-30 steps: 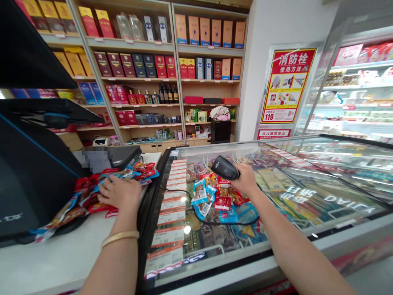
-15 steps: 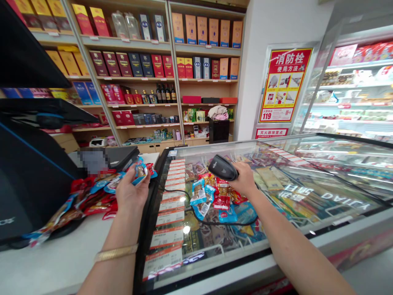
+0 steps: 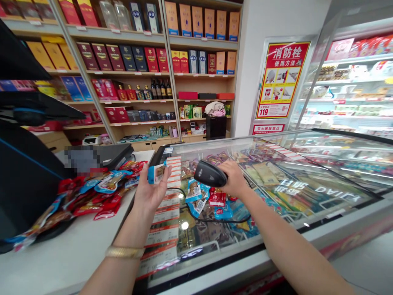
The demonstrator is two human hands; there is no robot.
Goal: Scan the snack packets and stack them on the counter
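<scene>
My left hand (image 3: 149,192) holds a small blue snack packet (image 3: 156,173) up above the edge between the white counter and the glass freezer lid. My right hand (image 3: 233,179) grips a black barcode scanner (image 3: 209,173), its head turned left toward the packet a short gap away. The scanner's black cable (image 3: 215,219) loops over the glass. Under the scanner, a small pile of blue and red snack packets (image 3: 208,198) lies on the lid. A larger heap of red and blue packets (image 3: 95,190) spreads over the white counter to the left.
A black register screen (image 3: 21,180) stands at the far left on the white counter (image 3: 70,254). The glass-topped freezer (image 3: 307,192) fills the right, with price labels (image 3: 167,213) along its left edge. Shelves of boxed goods (image 3: 147,61) line the back wall; a red poster (image 3: 281,80) hangs beside a chiller.
My left hand rose from the heap on the counter with one blue packet and moved right toward the scanner. My right hand shifted the scanner slightly left toward it.
</scene>
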